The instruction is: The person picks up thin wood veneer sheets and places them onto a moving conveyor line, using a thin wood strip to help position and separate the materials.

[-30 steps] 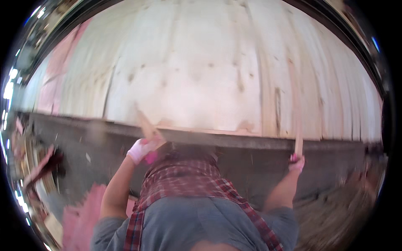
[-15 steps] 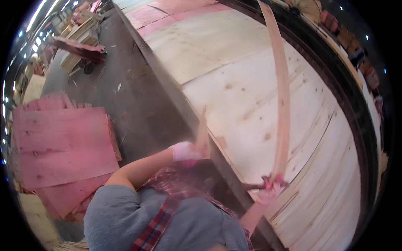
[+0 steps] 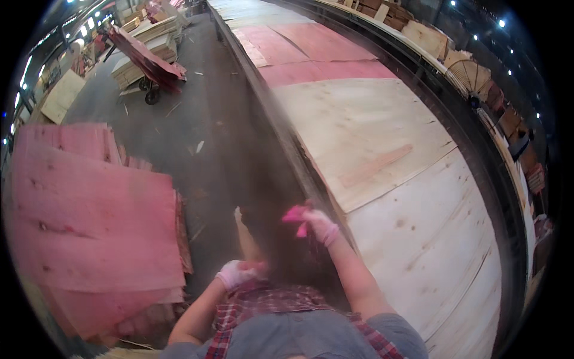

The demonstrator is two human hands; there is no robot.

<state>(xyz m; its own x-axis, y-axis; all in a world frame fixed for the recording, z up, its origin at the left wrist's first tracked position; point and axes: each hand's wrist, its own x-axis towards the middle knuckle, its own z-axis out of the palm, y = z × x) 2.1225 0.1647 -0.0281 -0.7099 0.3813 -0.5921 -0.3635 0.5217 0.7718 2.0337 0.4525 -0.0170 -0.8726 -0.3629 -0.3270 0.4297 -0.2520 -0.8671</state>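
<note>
My left hand, in a white glove with pink fingers, is closed on a narrow, pointed strip of pale wood veneer in front of my waist. To its right, my right hand is raised beside the near edge of the long table. Its pink-gloved fingers look spread, slightly smeared by motion. A dark reddish shape below that hand is too blurred to name. Large pale veneer sheets lie along the table, with pink sheets farther off. A faint, blurred pinkish strip shows on one pale sheet.
At left stands a stack of pink veneer sheets. Beyond it, a cart with dark wheels stands near piled boards. The table's dark edge rail runs away from me. A round fan stands beyond the far side. Wood scraps litter the grey floor.
My right hand has let go of the long veneer strip and moved left off the sheets. My left hand has come down and left, keeping its small strip. The view has swung toward the table's far end.
</note>
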